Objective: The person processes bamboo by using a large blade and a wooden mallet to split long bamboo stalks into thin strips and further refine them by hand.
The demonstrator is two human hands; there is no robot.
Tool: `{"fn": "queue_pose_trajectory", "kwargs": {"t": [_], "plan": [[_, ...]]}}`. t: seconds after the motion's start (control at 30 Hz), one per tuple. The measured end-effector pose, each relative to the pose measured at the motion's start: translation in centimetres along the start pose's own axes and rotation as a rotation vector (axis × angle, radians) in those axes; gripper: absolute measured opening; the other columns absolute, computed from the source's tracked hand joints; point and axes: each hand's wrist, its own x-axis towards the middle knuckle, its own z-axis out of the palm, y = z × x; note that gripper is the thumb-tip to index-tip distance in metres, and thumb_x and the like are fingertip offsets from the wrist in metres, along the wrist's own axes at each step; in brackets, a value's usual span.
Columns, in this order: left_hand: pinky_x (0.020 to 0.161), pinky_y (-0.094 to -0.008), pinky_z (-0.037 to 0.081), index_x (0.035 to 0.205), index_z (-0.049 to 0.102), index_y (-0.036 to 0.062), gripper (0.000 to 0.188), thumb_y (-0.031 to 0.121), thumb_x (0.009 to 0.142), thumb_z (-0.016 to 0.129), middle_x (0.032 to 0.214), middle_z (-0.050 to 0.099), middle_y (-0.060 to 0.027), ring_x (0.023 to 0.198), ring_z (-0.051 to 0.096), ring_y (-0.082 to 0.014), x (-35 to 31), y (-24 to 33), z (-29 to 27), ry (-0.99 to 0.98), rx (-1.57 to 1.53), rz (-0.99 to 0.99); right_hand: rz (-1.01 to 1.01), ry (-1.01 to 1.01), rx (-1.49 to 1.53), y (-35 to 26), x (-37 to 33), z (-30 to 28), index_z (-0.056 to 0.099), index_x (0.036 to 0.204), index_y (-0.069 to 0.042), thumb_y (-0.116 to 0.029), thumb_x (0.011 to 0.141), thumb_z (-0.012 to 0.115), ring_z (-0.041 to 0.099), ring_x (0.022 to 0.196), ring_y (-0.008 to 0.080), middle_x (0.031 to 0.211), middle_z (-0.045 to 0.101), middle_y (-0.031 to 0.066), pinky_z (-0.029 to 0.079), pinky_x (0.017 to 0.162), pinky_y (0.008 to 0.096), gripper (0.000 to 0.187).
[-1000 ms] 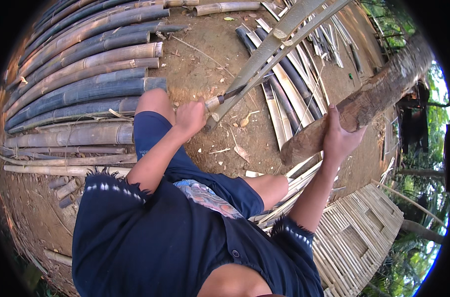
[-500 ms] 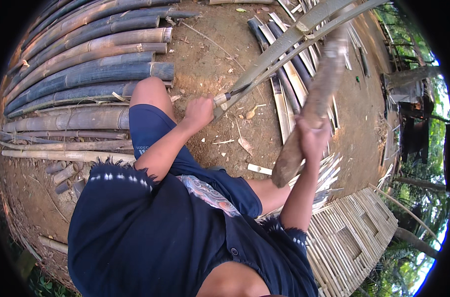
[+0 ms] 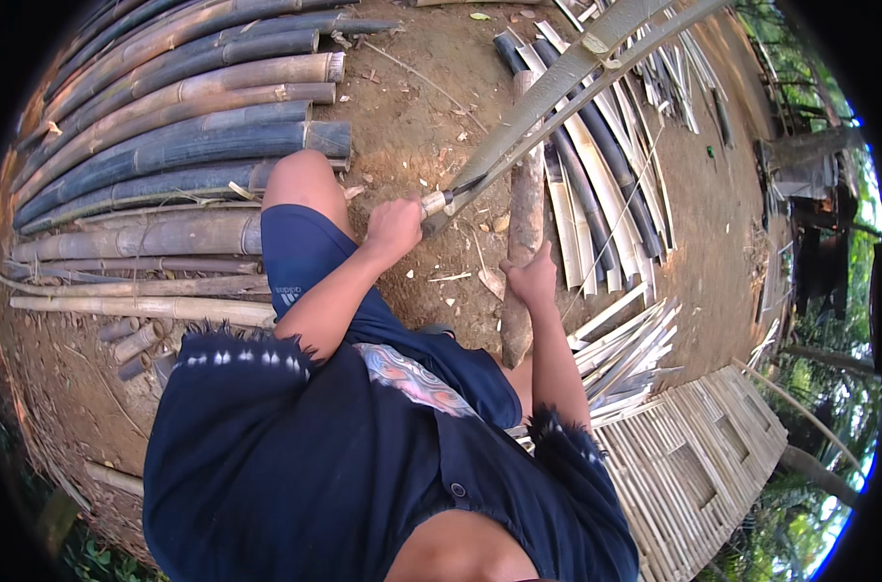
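My left hand (image 3: 394,231) is closed around the wooden handle of a knife (image 3: 433,204). Its dark blade lies in the split at the near end of a long greenish bamboo pole (image 3: 588,47), whose two halves spread apart toward the far right. In my right hand (image 3: 533,279) is a thick, rough wooden club (image 3: 525,209), gripped below its middle. The club points away from me, its far part crossing the split bamboo in the picture. Whether club and bamboo touch, I cannot tell.
Dark and tan bamboo poles (image 3: 198,145) lie stacked at the left, with short cut pieces (image 3: 135,341) nearer. Split bamboo lengths (image 3: 596,175) cover ground at the right. Thin strips (image 3: 625,349) are heaped before a slatted bamboo panel (image 3: 693,466).
My right hand has brought the club left, and it now stands more upright in the picture beside the knife. My left hand keeps its hold on the knife in the bamboo.
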Motion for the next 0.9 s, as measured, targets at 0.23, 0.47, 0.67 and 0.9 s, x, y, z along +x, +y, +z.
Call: {"fn": "queue_pose_trajectory", "kwargs": {"t": [0.23, 0.47, 0.67, 0.9], "plan": [[0.071, -0.0495, 0.057, 0.104, 0.06, -0.0048, 0.027, 0.005, 0.08, 0.063, 0.079, 0.07, -0.0236, 0.077, 0.071, -0.0403, -0.1, -0.2, 0.8, 0.042, -0.077, -0.017, -0.103, 0.177, 0.431, -1.3, 1.6, -5.5, 0.058, 0.121, 0.006, -0.026, 0.066, 0.083, 0.068, 0.1, 0.0378, 0.107, 0.069, 0.0265, 0.053, 0.091, 0.0431, 0.068], [0.072, -0.0517, 0.055, 0.111, 0.057, -0.001, 0.037, 0.013, 0.078, 0.068, 0.079, 0.069, -0.0221, 0.079, 0.069, -0.0424, -0.9, -2.1, 2.1, -0.012, -0.102, -0.065, -0.324, 0.756, 0.598, -4.8, 1.4, -10.7, 0.042, 0.139, 0.007, -0.021, 0.075, 0.085, 0.066, 0.103, 0.0358, 0.124, 0.062, 0.0223, 0.052, 0.097, 0.0442, 0.082], [0.071, -0.0521, 0.055, 0.107, 0.057, -0.0041, 0.033, 0.009, 0.078, 0.067, 0.078, 0.069, -0.0235, 0.078, 0.07, -0.0424, -1.3, 0.4, 3.0, -0.055, -0.088, 0.004, 0.045, 0.095, 0.084, 2.1, -0.1, 3.4, 0.042, 0.135, 0.005, -0.029, 0.07, 0.083, 0.066, 0.105, 0.0449, 0.113, 0.065, 0.0321, 0.054, 0.092, 0.0475, 0.084], [0.072, -0.048, 0.057, 0.104, 0.058, -0.0043, 0.028, 0.004, 0.078, 0.065, 0.082, 0.07, -0.0235, 0.08, 0.072, -0.0394, 0.6, 0.5, 3.1, -0.076, -0.04, 0.058, -0.051, 0.283, 0.257, 4.3, 3.4, -0.4, 0.056, 0.124, 0.007, -0.031, 0.066, 0.083, 0.067, 0.103, 0.0442, 0.114, 0.067, 0.0305, 0.052, 0.095, 0.0464, 0.074]]}}
